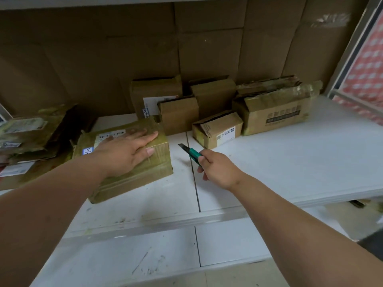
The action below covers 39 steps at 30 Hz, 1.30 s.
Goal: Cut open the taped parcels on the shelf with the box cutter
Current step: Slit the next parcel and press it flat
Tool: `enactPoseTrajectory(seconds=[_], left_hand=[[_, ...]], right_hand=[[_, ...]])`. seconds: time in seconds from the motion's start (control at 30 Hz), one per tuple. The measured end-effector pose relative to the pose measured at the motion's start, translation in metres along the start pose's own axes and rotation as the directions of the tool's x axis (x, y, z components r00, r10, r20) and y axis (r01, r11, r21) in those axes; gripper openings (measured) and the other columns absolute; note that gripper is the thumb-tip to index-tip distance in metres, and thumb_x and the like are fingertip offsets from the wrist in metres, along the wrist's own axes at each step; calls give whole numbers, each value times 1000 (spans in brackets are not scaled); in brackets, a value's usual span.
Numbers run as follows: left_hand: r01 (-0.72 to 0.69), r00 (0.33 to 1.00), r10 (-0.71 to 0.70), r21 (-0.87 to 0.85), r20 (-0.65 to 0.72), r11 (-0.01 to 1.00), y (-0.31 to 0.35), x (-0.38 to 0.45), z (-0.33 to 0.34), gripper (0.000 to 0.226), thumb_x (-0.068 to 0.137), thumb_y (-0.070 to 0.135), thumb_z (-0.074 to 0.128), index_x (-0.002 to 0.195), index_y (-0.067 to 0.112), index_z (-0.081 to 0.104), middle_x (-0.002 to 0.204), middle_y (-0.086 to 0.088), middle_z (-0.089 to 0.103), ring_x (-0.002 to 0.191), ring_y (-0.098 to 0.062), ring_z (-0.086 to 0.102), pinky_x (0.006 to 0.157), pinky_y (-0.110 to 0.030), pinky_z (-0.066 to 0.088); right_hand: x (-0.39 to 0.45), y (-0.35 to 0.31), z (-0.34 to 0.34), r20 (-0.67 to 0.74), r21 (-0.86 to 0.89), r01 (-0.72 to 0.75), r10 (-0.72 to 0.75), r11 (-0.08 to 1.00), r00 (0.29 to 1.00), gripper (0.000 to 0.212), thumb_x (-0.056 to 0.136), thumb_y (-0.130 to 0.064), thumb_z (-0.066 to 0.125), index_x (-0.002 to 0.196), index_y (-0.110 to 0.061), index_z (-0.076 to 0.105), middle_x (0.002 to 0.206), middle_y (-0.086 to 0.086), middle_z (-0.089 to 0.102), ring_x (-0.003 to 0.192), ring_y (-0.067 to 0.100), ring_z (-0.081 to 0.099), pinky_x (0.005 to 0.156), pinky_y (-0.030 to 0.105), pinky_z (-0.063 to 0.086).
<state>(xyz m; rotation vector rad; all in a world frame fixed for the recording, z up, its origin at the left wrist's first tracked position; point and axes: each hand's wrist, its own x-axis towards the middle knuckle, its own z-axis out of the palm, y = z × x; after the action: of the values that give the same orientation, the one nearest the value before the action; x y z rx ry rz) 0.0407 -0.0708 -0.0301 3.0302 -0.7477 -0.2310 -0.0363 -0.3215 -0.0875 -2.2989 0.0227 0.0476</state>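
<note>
Pressing flat on the tape-wrapped brown cardboard parcel [124,160], the left hand [124,154] is lying with fingers straight and spread across the lid, while the right hand [215,168] is curling round the green-handled box cutter [190,152], whose dark blade is standing out and pointing toward the parcel. The blade tip is hovering just beside the parcel's near right corner, not yet touching the tape. The main danger, as I judge it, is sitting in that left hand: its fingertips [150,151] are reaching almost to the edge nearest the blade, so a stroke that skids on the glossy tape could be running straight into them. Cutting too deep could also be scoring whatever is inside. The parcel is resting near the front of the white shelf [269,162] and could be sliding if the pressing eases. Beyond the hands, several opened brown cartons [273,112] are crowding the back wall.
</note>
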Motion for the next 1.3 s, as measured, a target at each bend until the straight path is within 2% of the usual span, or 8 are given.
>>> enactPoseTrajectory(seconds=[0.17,0.3,0.47,0.83,0.93,1.1,1.2,1.3], left_hand=[[14,1000,-14,-9,9,1000,1,-1,1,64,86,68,12,148,56,-1,162,17,0,149,-10,-2,120,-50,9],[18,1000,-18,-12,-3,1000,0,-1,3,58,94,63,17,149,55,0,162,17,0,149,-10,-3,120,-51,8],[11,1000,-11,-21,11,1000,0,-1,2,67,84,68,12,148,55,0,162,17,0,149,-10,-3,120,-52,8],[9,1000,-9,-31,-2,999,-1,0,4,69,82,69,10,149,54,1,163,16,0,149,-10,-3,119,-52,7],[11,1000,-11,-21,8,1000,-2,1,4,68,84,69,11,149,54,1,163,16,1,150,-12,-1,119,-53,8],[11,1000,-11,8,-1,1000,-1,2,6,58,95,62,17,150,53,0,163,15,0,150,-13,-2,119,-53,7],[4,1000,-5,10,7,1000,0,2,6,62,90,65,12,150,53,0,163,15,-1,150,-13,-2,119,-54,7],[0,1000,0,6,10,1000,1,0,6,69,83,69,8,150,53,0,163,15,-1,150,-13,-3,119,-54,7]], right_hand=[[-6,-5,8,-4,33,76,-76,997,997,30,105,-24,34,115,-9,58,101,17,66,88,33,63,85,46,52],[-6,-7,15,-17,44,95,-94,994,995,30,105,-25,35,118,-10,57,102,16,65,88,32,63,85,46,52],[-6,-6,18,-29,75,100,-98,992,995,30,105,-25,35,118,-10,57,102,16,65,90,32,63,85,46,52],[-7,-11,19,-46,80,90,-87,993,995,30,105,-26,35,119,-11,56,104,16,65,90,30,62,84,46,54],[-7,-13,22,-55,46,79,-77,996,996,29,106,-27,34,118,-12,56,102,14,65,88,28,63,81,44,55],[-10,-14,32,-95,-4,65,-66,998,993,23,105,-28,34,104,-15,53,92,10,63,79,24,60,69,36,51],[-11,-10,38,-109,-85,68,-77,994,991,18,105,-29,34,98,-19,48,80,0,55,70,15,54,56,29,39],[-10,-8,38,-81,-148,48,-61,988,995,18,105,-30,34,95,-21,45,74,-5,49,66,13,51,54,29,36]])
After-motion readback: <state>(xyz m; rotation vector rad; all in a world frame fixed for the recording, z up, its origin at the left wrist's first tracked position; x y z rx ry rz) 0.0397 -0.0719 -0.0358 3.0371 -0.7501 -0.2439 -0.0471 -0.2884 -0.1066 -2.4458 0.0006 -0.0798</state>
